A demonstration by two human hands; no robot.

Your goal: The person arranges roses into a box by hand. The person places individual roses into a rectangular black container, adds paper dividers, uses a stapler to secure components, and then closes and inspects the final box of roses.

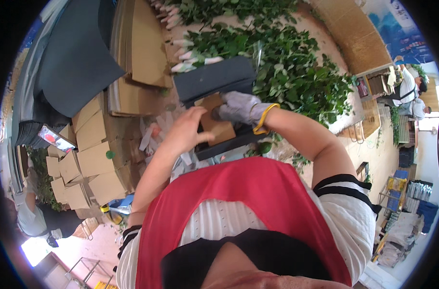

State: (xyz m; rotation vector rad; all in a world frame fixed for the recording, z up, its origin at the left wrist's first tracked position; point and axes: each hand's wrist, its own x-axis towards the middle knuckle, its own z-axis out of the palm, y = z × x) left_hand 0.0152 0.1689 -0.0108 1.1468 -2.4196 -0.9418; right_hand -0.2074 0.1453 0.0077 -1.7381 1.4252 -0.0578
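Observation:
A brown cardboard piece (221, 130) lies tilted in a black open box (234, 145) in front of my chest. My bare left hand (186, 131) is at the cardboard's left edge, thumb and fingers spread apart. On my right hand (243, 109) is a grey glove with a yellow cuff, its fingers bent onto the upper part of the cardboard. The glove partly hides where they meet. Just beyond both hands stands a dark grey padded flap (214, 79), by the box's far side.
Leafy green stems (296, 72) with wrapped ends cover the table beyond. Cardboard sheets (149, 45) and a dark grey sheet (79, 62) stand at the left, above folded cartons (96, 166). White paper strips (156, 130) lie beside my left forearm. Other people (407, 89) are at the far right.

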